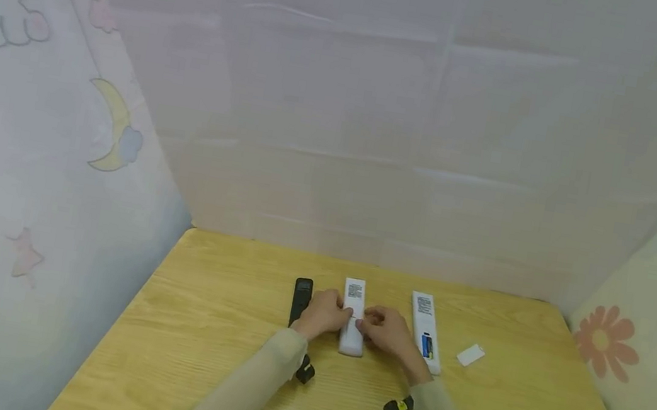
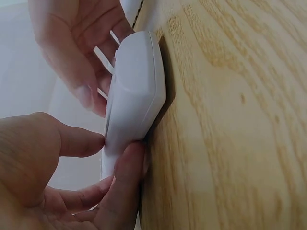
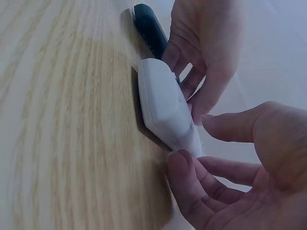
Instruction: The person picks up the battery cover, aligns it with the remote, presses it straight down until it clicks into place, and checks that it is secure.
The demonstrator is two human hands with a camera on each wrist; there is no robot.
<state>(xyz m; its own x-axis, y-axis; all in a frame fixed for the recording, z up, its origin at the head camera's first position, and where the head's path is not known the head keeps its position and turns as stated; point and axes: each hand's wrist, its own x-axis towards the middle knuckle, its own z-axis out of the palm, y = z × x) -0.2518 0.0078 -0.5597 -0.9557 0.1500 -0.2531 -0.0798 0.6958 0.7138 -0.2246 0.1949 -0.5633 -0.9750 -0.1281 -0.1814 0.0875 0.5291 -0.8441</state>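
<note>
Three remotes (image 1: 303, 291) (image 1: 424, 313), two hands (image 1: 322, 313) (image 1: 387, 330), middle remote (image 1: 351, 340) apparently gripped by both

We note one slim white remote (image 1: 351, 342) lying lengthwise, printed back upward, on the wood-grain table (image 1: 205, 329). Dark print marks its far end; a line crosses near the middle; the near end is smooth, bevelled. Left hand (image 1: 324, 313) grips one long side, right hand (image 1: 389, 331) the other.
</note>
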